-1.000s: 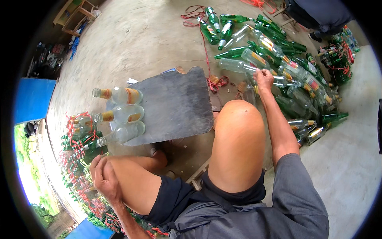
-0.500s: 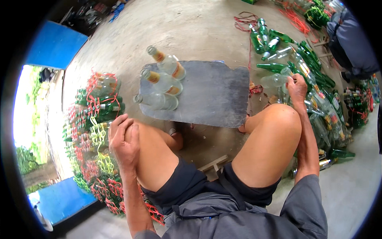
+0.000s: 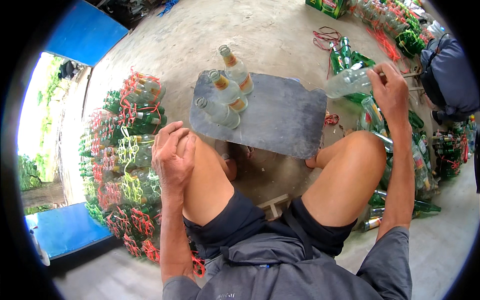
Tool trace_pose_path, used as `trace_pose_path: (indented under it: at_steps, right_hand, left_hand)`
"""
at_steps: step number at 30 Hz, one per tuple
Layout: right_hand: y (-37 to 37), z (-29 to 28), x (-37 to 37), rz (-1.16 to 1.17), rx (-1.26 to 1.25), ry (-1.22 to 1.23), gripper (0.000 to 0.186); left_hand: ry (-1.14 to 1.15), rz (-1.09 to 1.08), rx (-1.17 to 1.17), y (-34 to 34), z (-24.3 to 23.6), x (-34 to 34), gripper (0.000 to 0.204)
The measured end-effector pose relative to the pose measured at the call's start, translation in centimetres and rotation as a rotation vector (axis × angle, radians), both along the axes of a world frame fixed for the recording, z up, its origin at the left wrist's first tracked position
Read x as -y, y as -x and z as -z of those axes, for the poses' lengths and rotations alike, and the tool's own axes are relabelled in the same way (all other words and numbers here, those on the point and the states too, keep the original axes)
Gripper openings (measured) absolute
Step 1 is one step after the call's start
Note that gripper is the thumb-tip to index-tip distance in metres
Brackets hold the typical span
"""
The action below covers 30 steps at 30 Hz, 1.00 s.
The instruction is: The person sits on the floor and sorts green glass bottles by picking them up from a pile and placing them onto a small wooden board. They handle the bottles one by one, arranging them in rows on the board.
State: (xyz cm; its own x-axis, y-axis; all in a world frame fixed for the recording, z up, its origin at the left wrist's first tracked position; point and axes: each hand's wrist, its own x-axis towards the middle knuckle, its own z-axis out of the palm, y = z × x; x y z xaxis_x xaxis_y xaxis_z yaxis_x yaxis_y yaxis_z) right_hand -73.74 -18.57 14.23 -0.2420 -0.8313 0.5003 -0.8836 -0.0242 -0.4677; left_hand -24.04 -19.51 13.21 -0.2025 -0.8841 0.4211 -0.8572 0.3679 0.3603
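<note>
A clear, smooth glass bottle (image 3: pixel 347 84) hung nearly level in the air, just past the right end of a dark, flat board (image 3: pixel 285 112). The right hand (image 3: pixel 391 89) had its fingers closed around the neck end, so the mouth was hidden from me. The left hand (image 3: pixel 174 155) lay at the left knee, fingers loosely bent, with nothing visible in it.

Three upright clear glass bottles (image 3: pixel 231 95) stood on the board's left end, two with orange-yellow labels. The board was scuffed and ragged at one corner; its support was out of sight underneath.

Pale, dusty concrete floor (image 3: pixel 165 52) spread all round. Corded bundles of green and clear bottles (image 3: pixel 142 117) were stacked at left, near a doorway too glaring to make out well. At right, the person's arm partly covered a jumbled heap of loose bottles (image 3: pixel 421 167). A green printed box (image 3: pixel 329 7) was cut off above, and another person in dark clothing (image 3: pixel 452 75) showed only partly.
</note>
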Motion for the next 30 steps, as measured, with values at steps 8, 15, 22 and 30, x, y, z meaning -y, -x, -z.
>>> trace_pose_path:
  at_steps: [8,15,22,30]
  right_hand:
    - [-7.1,-1.9,5.3,-0.264,-0.034,0.029,0.017]
    - [-12.2,0.0,9.1,-0.409,-0.099,-0.036,0.016]
    - [-16.0,1.4,11.1,-0.479,-0.075,-0.065,0.016]
    - [-17.7,2.2,11.9,-0.516,-0.139,-0.090,0.014]
  left_hand:
    - [0.004,0.008,0.003,0.0,0.0,-0.3,0.018]
    - [0.015,0.013,0.016,-0.4,0.0,-0.4,0.017]
    - [0.025,0.002,-0.027,-0.4,0.0,-0.4,0.019]
    - [0.033,0.011,-0.029,-0.7,0.2,-0.2,0.020]
